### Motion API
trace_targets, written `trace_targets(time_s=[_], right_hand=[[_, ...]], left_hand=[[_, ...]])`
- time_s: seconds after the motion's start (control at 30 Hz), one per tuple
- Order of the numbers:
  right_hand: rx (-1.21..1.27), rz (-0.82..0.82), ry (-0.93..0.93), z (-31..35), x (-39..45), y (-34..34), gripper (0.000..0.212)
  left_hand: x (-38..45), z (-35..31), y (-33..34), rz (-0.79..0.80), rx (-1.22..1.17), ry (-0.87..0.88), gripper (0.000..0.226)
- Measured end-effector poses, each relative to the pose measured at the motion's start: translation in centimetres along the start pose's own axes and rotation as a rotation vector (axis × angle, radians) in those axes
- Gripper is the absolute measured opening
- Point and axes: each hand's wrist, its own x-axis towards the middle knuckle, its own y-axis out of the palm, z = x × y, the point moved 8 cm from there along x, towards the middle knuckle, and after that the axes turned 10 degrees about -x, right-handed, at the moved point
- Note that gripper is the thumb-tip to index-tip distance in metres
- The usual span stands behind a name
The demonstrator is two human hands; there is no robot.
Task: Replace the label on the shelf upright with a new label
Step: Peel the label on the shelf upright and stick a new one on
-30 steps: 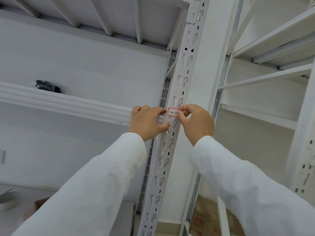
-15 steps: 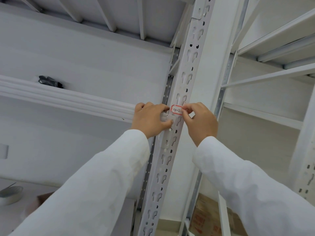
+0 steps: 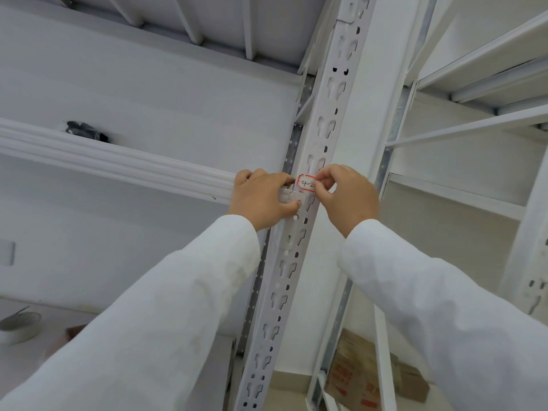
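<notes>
Pinching the label [image 3: 306, 183] by its right end, our right hand [image 3: 347, 197] is nearer; our left hand [image 3: 262, 198] grips a white strip against the upright [image 3: 314, 161]. Between both hands, the label lies crosswise to the upright.

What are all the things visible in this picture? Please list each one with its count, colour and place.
label: 1, white with red border, on the shelf upright, between both hands
shelf upright: 1, white, perforated, centre
backing sheet: 1, white, in the left hand
shelf beam: 1, white, left
dark bundle: 1, black, on the left shelf
tape roll: 1, grey, lower left
cardboard box: 1, brown, bottom right
left hand: holds the sheet
right hand: pinches the label's right edge
</notes>
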Motion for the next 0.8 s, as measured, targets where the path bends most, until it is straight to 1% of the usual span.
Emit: trace_targets(time_s=[0.1, 0.13, 0.17, 0.23, 0.3, 0.43, 0.5, 0.6, 0.63, 0.73, 0.77, 0.8], right_hand=[[-0.062, 0.214, -0.075, 0.7, 0.1, 0.5, 0.004], [-0.059, 0.234, -0.084, 0.6, -0.1, 0.6, 0.004], [-0.023, 0.202, -0.069, 0.3, -0.2, 0.3, 0.004], [0.074, 0.064, -0.013, -0.6, -0.2, -0.7, 0.004], [0.083, -0.009, -0.006, -1.0, 0.0, -1.1, 0.007], [-0.018, 0.007, -0.047, -0.2, 0.5, -0.5, 0.010], [-0.061, 0.009, -0.037, -0.1, 0.3, -0.1, 0.011], [-0.030, -0.018, -0.001, -0.3, 0.1, -0.2, 0.011], [-0.027, -0.003, -0.005, -0.1, 0.0, -0.1, 0.010], [-0.085, 0.139, -0.093, 1.1, -0.3, 1.0, 0.007], [-0.075, 0.147, -0.091, 1.0, -0.4, 1.1, 0.007], [-0.035, 0.117, -0.060, 0.6, -0.5, 0.8, 0.007]], left_hand=[[-0.1, 0.0, 0.0, 0.009, -0.006, -0.013, 0.042], [-0.1, -0.1, 0.1, 0.015, -0.005, -0.014, 0.042], [-0.1, -0.2, 0.1, 0.017, -0.001, -0.012, 0.042], [-0.1, -0.2, 0.0, 0.014, 0.001, -0.011, 0.042], [0.0, -0.2, 0.0, 0.010, -0.001, -0.006, 0.042], [0.0, -0.2, -0.1, 0.010, 0.011, 0.000, 0.041], [0.0, -0.2, -0.1, 0.007, 0.008, 0.003, 0.041], [0.0, -0.2, -0.1, 0.008, 0.005, 0.003, 0.041], [0.0, -0.2, -0.1, 0.007, 0.003, 0.002, 0.041], [-0.1, -0.1, -0.1, -0.005, -0.007, 0.003, 0.041], [-0.1, -0.1, -0.1, -0.002, -0.006, 0.003, 0.041], [-0.1, -0.1, 0.0, 0.002, -0.004, 0.003, 0.042]])
